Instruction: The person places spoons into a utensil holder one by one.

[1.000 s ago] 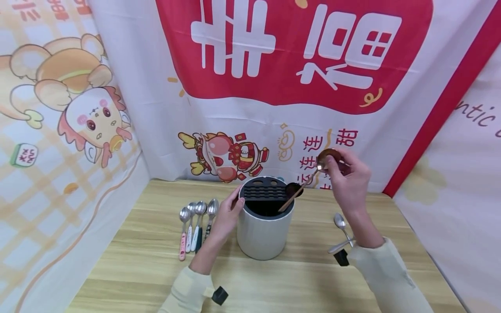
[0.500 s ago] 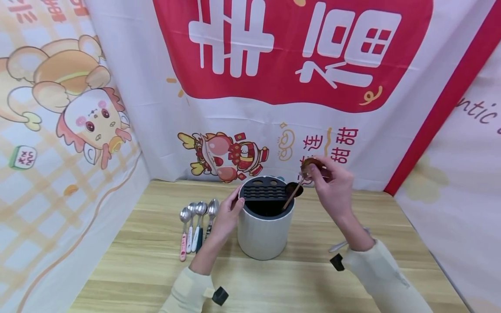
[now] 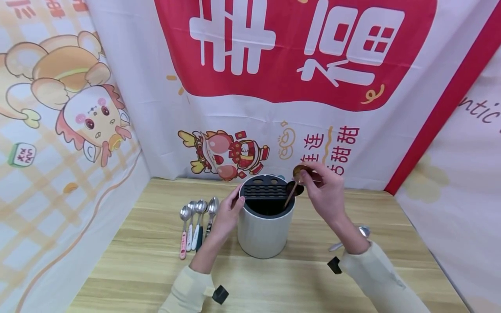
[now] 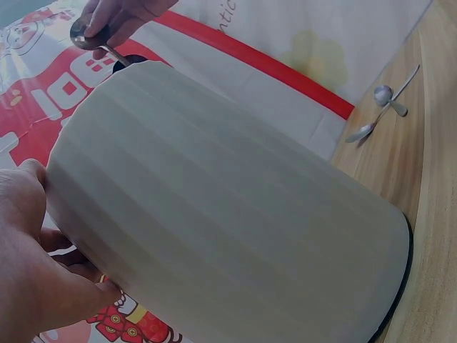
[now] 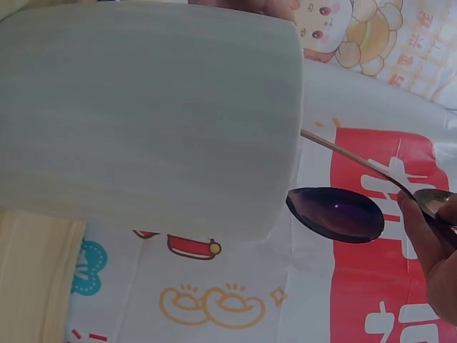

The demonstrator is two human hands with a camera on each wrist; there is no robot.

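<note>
My right hand (image 3: 326, 191) pinches a copper-coloured spoon (image 3: 290, 196) by its bowl. The handle points down into the open front part of a white utensil holder (image 3: 261, 239) with a black slotted top. In the right wrist view, the spoon's thin handle (image 5: 350, 155) passes behind the holder's rim; its lower end is hidden. Beside it, a dark spoon bowl (image 5: 335, 214) sticks out past the rim. On the holder's left side, my left hand (image 3: 228, 215) grips the upper wall, thumb near the rim. The left wrist view shows its fingers (image 4: 75, 264) against the wall.
Several spoons (image 3: 194, 226) lie side by side on the wooden table (image 3: 156, 278), left of the holder. On the right, two crossed silver spoons (image 4: 383, 107) lie partly under my right forearm in the head view. Printed cloth (image 3: 164, 143) hangs behind and on both sides.
My right hand has moved left and down with the copper-coloured spoon, its handle now steeper and deeper in the holder. The left hand and the holder have stayed in place.
</note>
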